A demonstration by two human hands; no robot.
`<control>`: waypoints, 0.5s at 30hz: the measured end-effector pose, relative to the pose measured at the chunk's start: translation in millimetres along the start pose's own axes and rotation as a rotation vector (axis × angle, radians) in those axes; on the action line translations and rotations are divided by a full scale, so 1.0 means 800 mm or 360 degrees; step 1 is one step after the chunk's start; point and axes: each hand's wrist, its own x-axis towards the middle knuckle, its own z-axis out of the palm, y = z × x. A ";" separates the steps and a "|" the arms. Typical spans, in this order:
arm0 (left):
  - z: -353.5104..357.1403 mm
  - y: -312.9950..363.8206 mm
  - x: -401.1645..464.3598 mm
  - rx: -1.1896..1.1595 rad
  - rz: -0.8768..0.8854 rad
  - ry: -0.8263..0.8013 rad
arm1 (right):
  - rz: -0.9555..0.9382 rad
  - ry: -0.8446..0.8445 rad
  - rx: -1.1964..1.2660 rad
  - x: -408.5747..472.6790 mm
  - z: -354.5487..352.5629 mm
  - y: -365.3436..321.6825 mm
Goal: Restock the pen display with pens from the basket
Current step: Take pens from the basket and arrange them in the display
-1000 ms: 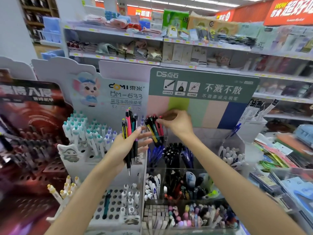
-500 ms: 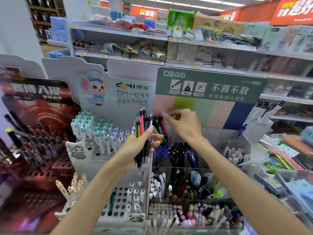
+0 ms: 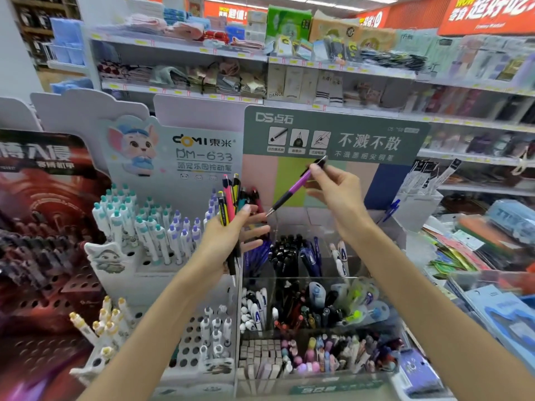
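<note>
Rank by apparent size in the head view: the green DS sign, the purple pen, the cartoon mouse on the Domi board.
1. Green DS sign, clearly largest.
2. Cartoon mouse.
3. Purple pen, pinched by the right hand; long but thin, and nearer the camera, so its place below the mouse is unsure.

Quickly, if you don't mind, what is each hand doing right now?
Left hand: holding a bunch of pens.
Right hand: pinching a purple pen near its top.
</note>
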 end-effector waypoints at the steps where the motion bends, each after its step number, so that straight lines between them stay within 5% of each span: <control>1: -0.005 0.001 0.000 0.0033 0.0017 0.0014 | -0.0119 0.0081 -0.0059 0.002 -0.002 0.002; 7: -0.016 -0.002 0.001 0.0144 0.0001 0.0068 | -0.0538 -0.0009 -0.0740 0.009 0.020 0.038; 15: -0.008 0.002 -0.001 0.0098 0.0008 -0.0110 | -0.0376 -0.0280 -0.1340 0.023 0.048 0.067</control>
